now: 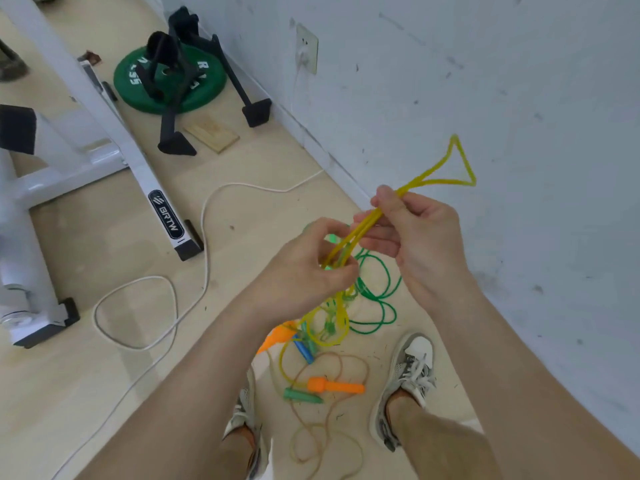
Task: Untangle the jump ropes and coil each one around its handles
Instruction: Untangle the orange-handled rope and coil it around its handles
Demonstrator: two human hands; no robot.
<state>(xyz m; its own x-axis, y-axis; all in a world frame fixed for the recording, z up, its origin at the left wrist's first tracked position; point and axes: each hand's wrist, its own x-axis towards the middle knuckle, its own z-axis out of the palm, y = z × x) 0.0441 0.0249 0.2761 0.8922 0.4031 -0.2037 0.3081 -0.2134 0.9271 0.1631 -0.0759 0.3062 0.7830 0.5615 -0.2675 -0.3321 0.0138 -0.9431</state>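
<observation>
I hold a yellow jump rope (pixel 433 173) up in front of me. My right hand (pixel 412 233) pinches its doubled strands, and a triangular loop sticks out past my fingers toward the wall. My left hand (pixel 308 268) grips the same strands lower down, where a green rope (pixel 377 296) crosses them. Below my hands the ropes hang in a tangle to the floor. On the floor lie an orange handle (pixel 336 386), a green handle (pixel 301 394), a blue handle (pixel 304 351) and a thin tan rope (pixel 322 431).
My two shoes (pixel 408 379) stand on either side of the pile. A white cable (pixel 204 237) runs across the wooden floor from a wall socket (pixel 306 48). A white machine frame (pixel 104 109) and a green weight plate (pixel 169 81) with a black stand are on the left. The wall is close on the right.
</observation>
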